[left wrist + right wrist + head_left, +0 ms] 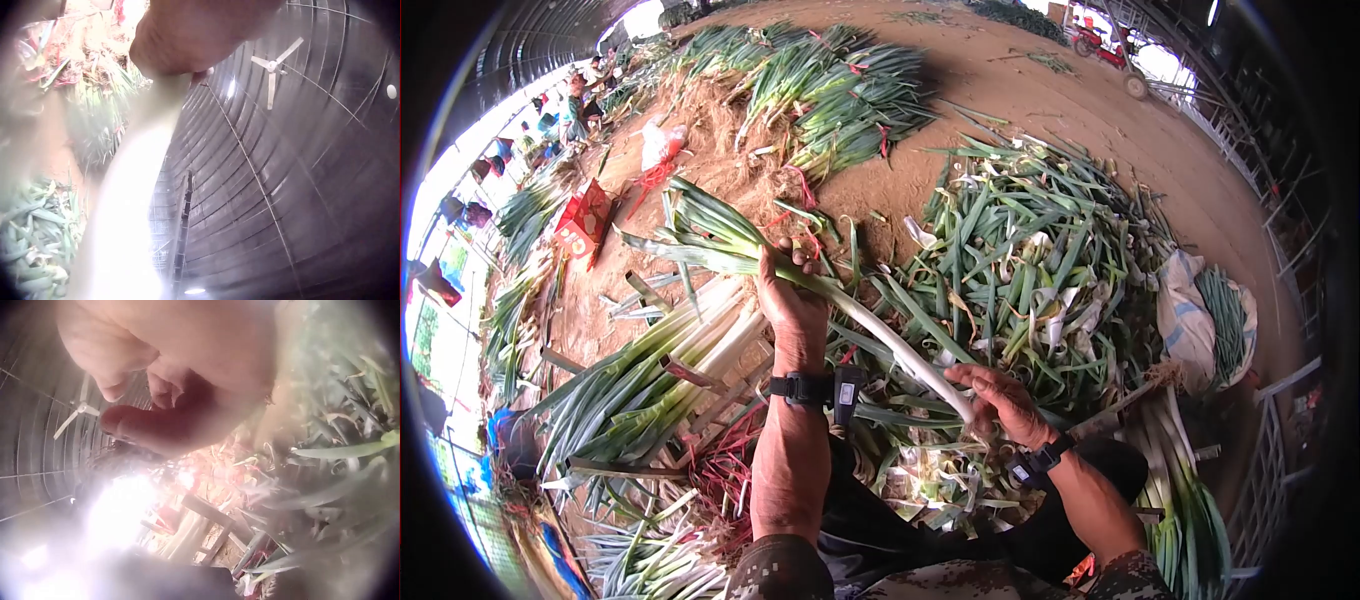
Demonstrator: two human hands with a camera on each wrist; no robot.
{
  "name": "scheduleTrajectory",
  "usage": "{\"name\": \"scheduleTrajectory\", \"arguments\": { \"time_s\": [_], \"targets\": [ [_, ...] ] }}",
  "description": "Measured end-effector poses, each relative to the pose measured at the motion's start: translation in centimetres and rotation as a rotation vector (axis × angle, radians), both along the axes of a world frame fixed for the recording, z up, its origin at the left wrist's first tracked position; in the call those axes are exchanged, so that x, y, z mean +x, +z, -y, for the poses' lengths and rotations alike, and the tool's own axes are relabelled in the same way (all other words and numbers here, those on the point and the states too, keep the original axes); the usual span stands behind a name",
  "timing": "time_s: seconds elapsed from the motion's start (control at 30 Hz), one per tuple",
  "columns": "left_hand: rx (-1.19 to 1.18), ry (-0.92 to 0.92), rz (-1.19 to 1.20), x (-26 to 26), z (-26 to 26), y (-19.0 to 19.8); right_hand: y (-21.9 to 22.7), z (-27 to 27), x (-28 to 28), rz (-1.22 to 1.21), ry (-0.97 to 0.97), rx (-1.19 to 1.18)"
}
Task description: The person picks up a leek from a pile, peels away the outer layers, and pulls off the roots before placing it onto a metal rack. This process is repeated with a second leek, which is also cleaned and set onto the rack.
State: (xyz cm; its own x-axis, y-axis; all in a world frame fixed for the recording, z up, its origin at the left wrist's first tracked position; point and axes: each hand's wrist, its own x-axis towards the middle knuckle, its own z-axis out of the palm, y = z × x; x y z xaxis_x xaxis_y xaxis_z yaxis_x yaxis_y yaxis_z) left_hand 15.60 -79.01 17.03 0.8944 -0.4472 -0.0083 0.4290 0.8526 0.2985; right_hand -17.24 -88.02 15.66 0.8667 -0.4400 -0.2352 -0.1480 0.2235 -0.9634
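Observation:
A long scallion [870,322] slants across the middle of the head view, green leaves up left and pale root end low right. My left hand [792,300] grips it where the leaves meet the white stalk. In the left wrist view the stalk [128,194] runs down, overexposed, from under my left hand [194,37]. Beside the root end is my right hand [1010,408], its fingers loosely bent. The right wrist view shows a gap between thumb and fingertips of my right hand [187,381]; whether it touches the roots I cannot tell.
Loose green leaves [1020,260] are heaped at the right, beside a white sack [1185,320]. Scallions [660,370] lie on a wooden rack at the left, near red ties [725,470]. Tied bundles [850,90] and a red bag [584,222] sit farther back.

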Motion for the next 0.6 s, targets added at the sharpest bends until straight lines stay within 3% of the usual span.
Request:
{"name": "scheduleTrajectory", "arguments": {
  "time_s": [0.13,0.23,0.33,0.5,0.6],
  "targets": [
    [-0.146,-0.141,-0.008,-0.4,-0.2,0.9,-0.2,0.0,0.3,-0.082,0.108,0.004],
    [-0.179,-0.162,0.004,0.1,-0.2,0.3,-0.5,0.0,0.5,-0.102,0.115,0.200],
    [-0.201,-0.109,0.038,1.4,-0.4,-0.4,-4.6,0.1,-0.6,0.027,0.022,-0.085],
    [-0.165,-0.080,0.009,2.0,-1.4,0.0,-6.0,1.7,-3.2,-0.346,-0.051,-0.066],
    [-0.050,0.002,0.004,2.3,-1.3,-0.3,-5.0,1.7,-2.0,-0.079,-0.177,-0.244]
  ]
}}
